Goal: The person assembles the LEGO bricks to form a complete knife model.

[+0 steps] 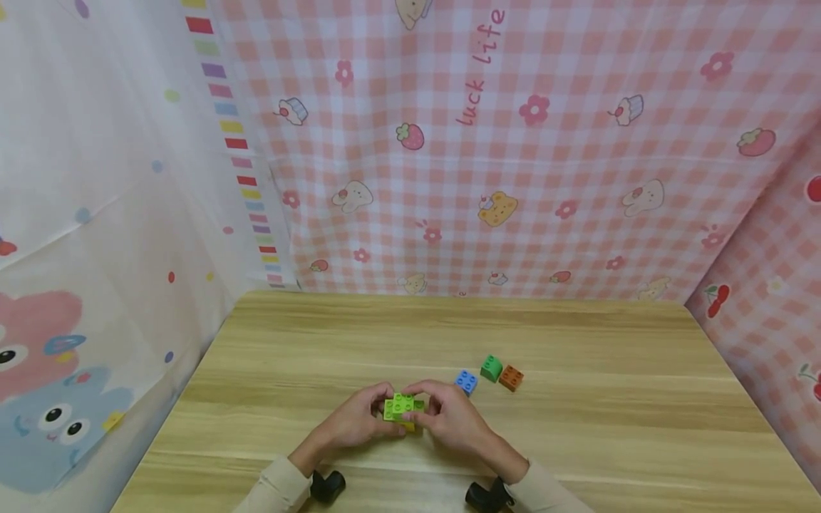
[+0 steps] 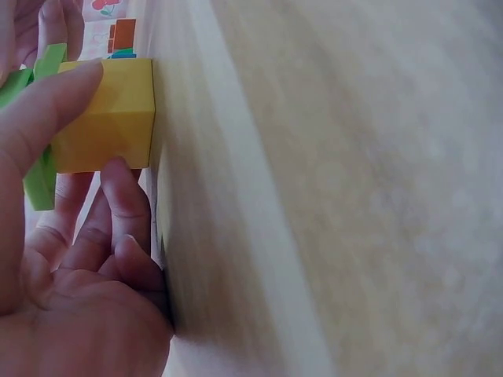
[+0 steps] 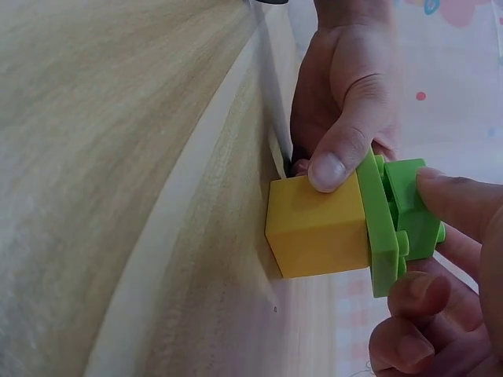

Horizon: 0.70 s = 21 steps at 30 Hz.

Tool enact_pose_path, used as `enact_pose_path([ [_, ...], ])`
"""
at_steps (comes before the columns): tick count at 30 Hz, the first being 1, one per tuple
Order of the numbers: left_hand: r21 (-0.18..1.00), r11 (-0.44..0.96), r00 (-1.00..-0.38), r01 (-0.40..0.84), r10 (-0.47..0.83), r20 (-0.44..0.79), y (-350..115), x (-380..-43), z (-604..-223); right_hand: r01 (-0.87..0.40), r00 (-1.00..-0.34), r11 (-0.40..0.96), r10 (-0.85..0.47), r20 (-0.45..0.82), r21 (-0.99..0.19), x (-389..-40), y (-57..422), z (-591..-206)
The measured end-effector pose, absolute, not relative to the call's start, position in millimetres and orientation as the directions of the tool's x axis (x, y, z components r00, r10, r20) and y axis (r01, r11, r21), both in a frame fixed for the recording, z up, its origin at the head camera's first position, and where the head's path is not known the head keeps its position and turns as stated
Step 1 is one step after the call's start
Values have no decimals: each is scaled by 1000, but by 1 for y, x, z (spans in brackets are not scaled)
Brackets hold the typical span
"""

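My left hand (image 1: 354, 422) holds a yellow block (image 3: 318, 232), its thumb on one face and fingers at the opposite side. A thin light-green plate (image 3: 380, 236) with studs sits on top of the yellow block. On the plate's studs stands a smaller light-green brick (image 3: 412, 206), slightly tilted against the plate in the right wrist view. My right hand (image 1: 454, 420) pinches that brick between thumb and fingers. In the head view, the light-green pieces face up and the yellow block shows only as a sliver below them. The stack is close over the wooden table (image 1: 288, 342).
Beyond my right hand lie a blue brick (image 1: 466, 383), a dark-green brick with a curved side (image 1: 491, 368) and a brown-orange brick (image 1: 512, 377). Patterned cloths hang behind the table (image 1: 410, 171) and at both sides. Black wrist mounts (image 1: 328, 487) show near the sleeves.
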<state>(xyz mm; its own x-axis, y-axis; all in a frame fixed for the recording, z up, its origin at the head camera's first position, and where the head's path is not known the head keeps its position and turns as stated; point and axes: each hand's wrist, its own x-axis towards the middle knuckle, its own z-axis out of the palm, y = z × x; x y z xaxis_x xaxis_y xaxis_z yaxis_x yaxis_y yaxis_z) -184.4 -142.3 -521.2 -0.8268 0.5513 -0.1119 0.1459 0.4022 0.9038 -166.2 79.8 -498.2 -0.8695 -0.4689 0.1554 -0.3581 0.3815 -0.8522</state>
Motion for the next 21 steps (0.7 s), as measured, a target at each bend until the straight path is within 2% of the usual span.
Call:
enact_pose_path([
  [21, 912, 384, -822, 141, 560, -108, -142, -184, -519, -397, -862, 383, -467, 196, -834, -165, 80, -502],
])
